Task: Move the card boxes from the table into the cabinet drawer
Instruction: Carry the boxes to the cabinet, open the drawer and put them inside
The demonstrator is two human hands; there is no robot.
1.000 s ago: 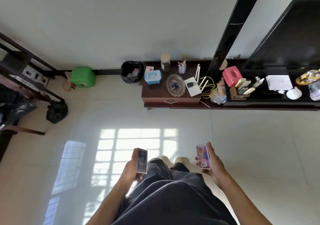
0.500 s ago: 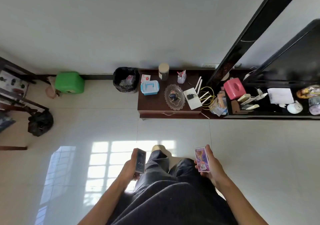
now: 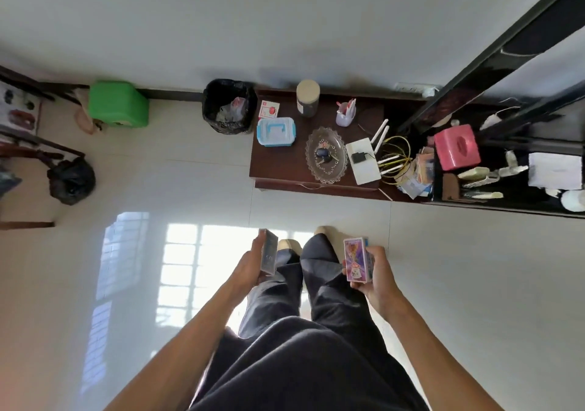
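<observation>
My left hand [image 3: 250, 266] grips a dark grey card box [image 3: 269, 256], held on edge above my left leg. A purple and pink card box [image 3: 356, 259] with a cartoon figure on its face sits in my right hand [image 3: 375, 273]. Both hands are low in front of me over the tiled floor. Ahead stands the dark brown cabinet [image 3: 278, 167]. Its drawer [image 3: 313, 186] with a pale handle is shut along the front edge.
On the cabinet top lie a blue-lidded box [image 3: 276, 131], a glass dish [image 3: 326, 155], a white router [image 3: 363, 160], a jar [image 3: 307, 98]. A black bin [image 3: 228, 105] and a green stool [image 3: 118, 104] stand to the left. A black TV stand [image 3: 506, 170] with a pink tissue box [image 3: 456, 146] adjoins on the right.
The cabinet has come nearer and lower in view as I walk toward it. Both hands still hold their boxes at about the same height.
</observation>
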